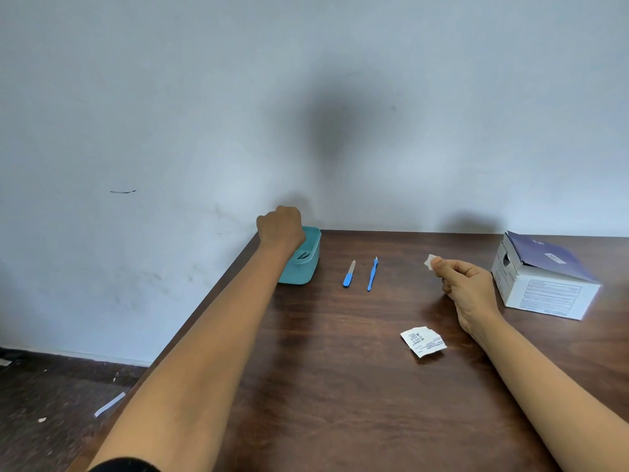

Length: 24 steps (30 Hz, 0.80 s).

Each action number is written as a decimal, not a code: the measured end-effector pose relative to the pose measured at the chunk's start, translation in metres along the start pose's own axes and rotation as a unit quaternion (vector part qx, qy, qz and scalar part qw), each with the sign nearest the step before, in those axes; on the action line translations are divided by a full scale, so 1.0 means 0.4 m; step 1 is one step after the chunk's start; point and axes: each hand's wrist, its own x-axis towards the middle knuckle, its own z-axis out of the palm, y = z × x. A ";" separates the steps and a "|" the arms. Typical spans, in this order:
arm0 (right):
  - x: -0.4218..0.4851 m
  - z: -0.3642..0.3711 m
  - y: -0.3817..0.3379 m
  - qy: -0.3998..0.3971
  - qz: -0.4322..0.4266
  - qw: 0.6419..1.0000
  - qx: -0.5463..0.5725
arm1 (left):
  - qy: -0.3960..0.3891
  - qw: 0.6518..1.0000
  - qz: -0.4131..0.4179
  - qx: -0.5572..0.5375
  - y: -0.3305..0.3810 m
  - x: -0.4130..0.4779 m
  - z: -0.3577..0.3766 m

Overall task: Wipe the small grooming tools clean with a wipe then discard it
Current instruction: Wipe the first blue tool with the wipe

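Fingers [442, 267] of right hand [466, 284] are pinched on wipe [430, 261], left hand [280, 226] fingers hidden in bin [308, 267]; wipe could be dropped by thin pinch.

The near middle of the table [323, 403] gives you open room. Farther back, the nail file [349, 274] and the blue tool [373, 274] lie with a gap between them. The teal container [308, 267] fills the far left corner and the cardboard box [544, 287] the right side. The torn wrapper [423, 341] lies near your right hand [466, 284], which pinches the wipe [430, 261].
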 end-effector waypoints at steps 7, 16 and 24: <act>0.002 0.001 0.003 0.004 0.000 1.000 0.009 | -0.020 0.980 0.007 -0.197 0.122 -0.048 -0.027; -0.005 0.000 -0.006 0.003 0.003 1.000 0.025 | -0.083 0.989 0.061 -0.109 0.270 -0.138 0.059; -0.009 0.002 -0.010 0.005 0.012 0.999 0.036 | -0.098 0.993 0.072 -0.006 0.306 -0.161 0.090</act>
